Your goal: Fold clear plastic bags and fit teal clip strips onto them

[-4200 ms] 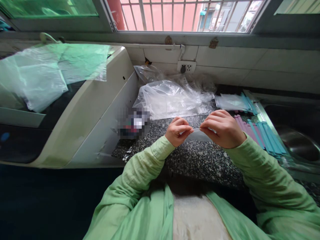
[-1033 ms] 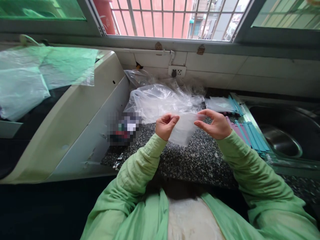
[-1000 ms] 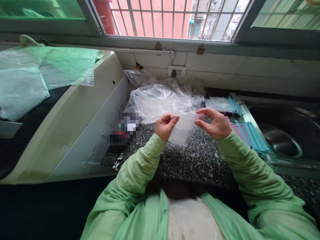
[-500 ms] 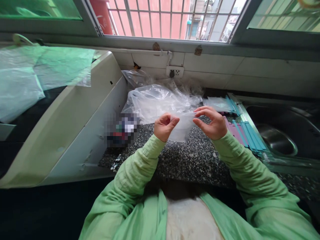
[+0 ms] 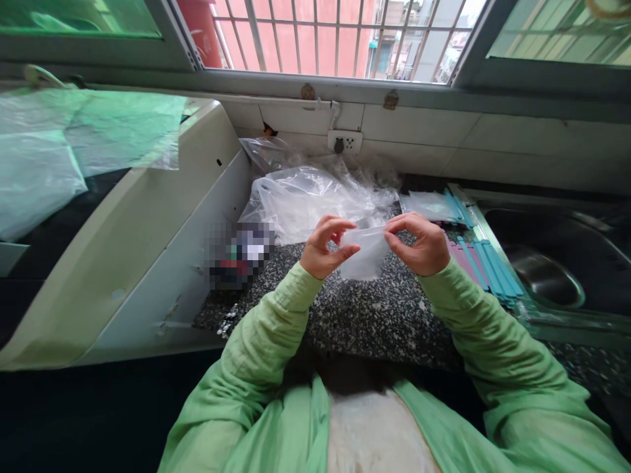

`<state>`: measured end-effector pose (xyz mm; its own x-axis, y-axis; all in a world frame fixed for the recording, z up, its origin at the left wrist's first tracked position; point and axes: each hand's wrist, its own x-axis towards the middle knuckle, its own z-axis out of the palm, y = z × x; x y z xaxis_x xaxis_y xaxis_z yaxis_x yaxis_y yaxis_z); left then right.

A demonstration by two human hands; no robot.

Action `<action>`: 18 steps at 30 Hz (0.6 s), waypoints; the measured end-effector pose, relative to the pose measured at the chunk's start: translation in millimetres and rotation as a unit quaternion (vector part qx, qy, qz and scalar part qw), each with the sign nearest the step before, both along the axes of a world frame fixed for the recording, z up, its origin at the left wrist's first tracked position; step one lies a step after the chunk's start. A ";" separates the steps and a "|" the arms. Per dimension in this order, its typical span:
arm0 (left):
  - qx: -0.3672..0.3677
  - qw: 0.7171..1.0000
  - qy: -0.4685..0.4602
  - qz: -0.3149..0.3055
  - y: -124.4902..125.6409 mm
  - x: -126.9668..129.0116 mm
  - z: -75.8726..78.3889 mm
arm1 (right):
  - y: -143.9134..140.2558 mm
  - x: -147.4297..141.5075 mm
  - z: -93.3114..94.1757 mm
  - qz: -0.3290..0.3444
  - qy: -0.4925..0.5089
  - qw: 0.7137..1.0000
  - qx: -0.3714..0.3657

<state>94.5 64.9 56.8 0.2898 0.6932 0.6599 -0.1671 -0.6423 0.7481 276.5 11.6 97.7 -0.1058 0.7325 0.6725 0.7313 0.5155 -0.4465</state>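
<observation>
A small translucent plastic bag (image 5: 363,255) hangs above the speckled stone counter (image 5: 374,315). My right hand (image 5: 418,243) pinches its upper right corner between thumb and fingers. At the bag's left edge, my left hand (image 5: 328,248) has thumb and index finger spread apart, holding nothing. Behind both hands lies a heap of clear plastic bags (image 5: 305,197) against the tiled wall. Right of my right hand are several flat teal strips (image 5: 495,269) and pink strips (image 5: 463,259), with a flat clear packet (image 5: 431,205) behind them.
A metal sink (image 5: 547,272) is set into the counter at the right. At the left stands a large pale machine (image 5: 197,164) with a plastic sheet (image 5: 123,128) over it. A blurred-out item (image 5: 241,255) lies beside it. A wall socket (image 5: 345,141) sits below the barred window.
My left hand has let go of the bag's left side, its thumb and fingers parting. The bag has swung slightly right, still in my right hand.
</observation>
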 end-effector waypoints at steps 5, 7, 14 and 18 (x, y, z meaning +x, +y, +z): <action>0.120 0.986 0.114 -0.007 3.6 -8.9 6.4 | 1.6 2.6 0.2 0.012 -0.046 0.999 0.009; 0.142 0.980 0.137 -0.019 5.5 -10.7 7.6 | 2.2 3.4 0.4 0.015 -0.058 0.998 0.012; 0.141 0.981 0.136 -0.014 4.9 -17.8 13.6 | 2.3 4.2 0.8 0.012 -0.062 0.998 0.016; 0.125 0.985 0.114 0.028 1.9 -17.8 15.7 | 1.7 3.1 0.0 0.021 -0.054 0.998 0.013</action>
<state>76.7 66.8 72.5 0.4156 0.5371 0.7340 0.0278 -0.8141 0.5800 279.6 13.3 97.7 -0.2095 0.7086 0.6738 0.7514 0.5576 -0.3528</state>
